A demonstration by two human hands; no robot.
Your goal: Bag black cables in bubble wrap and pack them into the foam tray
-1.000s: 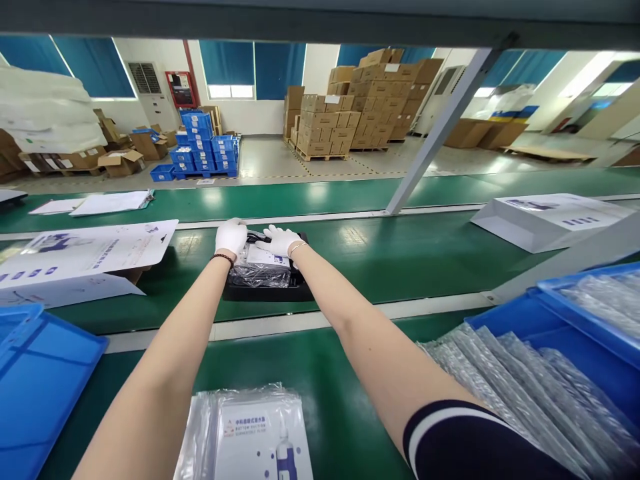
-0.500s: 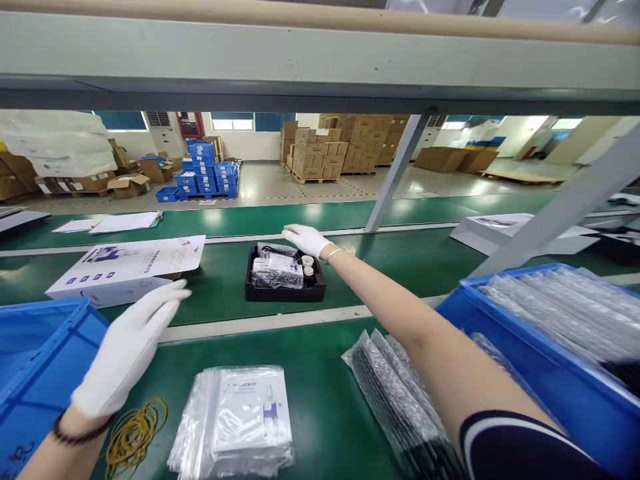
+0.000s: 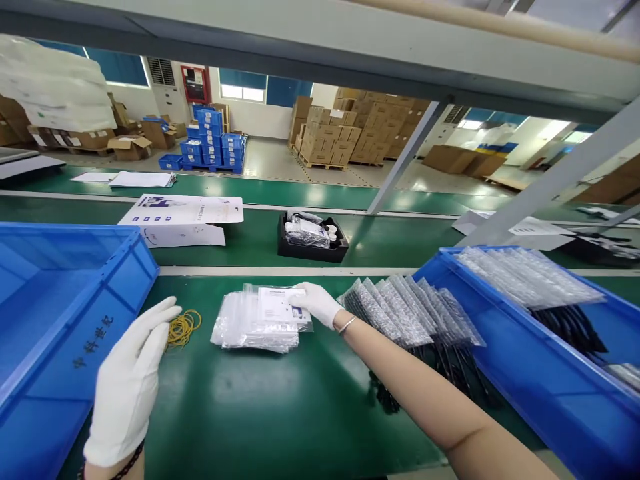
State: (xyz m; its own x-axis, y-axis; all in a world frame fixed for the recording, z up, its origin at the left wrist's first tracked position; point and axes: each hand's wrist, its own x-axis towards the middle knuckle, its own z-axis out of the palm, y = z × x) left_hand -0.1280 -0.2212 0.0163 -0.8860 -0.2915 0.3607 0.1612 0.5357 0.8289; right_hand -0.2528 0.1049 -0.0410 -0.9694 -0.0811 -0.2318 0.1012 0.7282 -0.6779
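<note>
My right hand (image 3: 318,304), in a white glove, has its fingers closed on the right edge of a bagged booklet (image 3: 276,305). That booklet tops a pile of clear plastic bags (image 3: 255,339) on the green surface. My left hand (image 3: 133,380), also gloved, is open with fingers stretched out, beside a bundle of yellow rubber bands (image 3: 183,329) and the left blue bin. Beyond the white strip, a black tray (image 3: 313,252) holds bagged parts, white round pieces and a black cable.
Blue bins stand at left (image 3: 75,293) and right (image 3: 505,340). Bubble-wrapped items with black cables (image 3: 400,307) lie beside the right bin. A printed white box (image 3: 185,210) lies at the back left. A slanted post (image 3: 407,160) and an overhead beam (image 3: 300,37) frame the bench.
My right hand has come back from the black tray to the bagged booklets and closed on the top one. My left hand stays open, now lower in view. The camera view has shifted and tilted.
</note>
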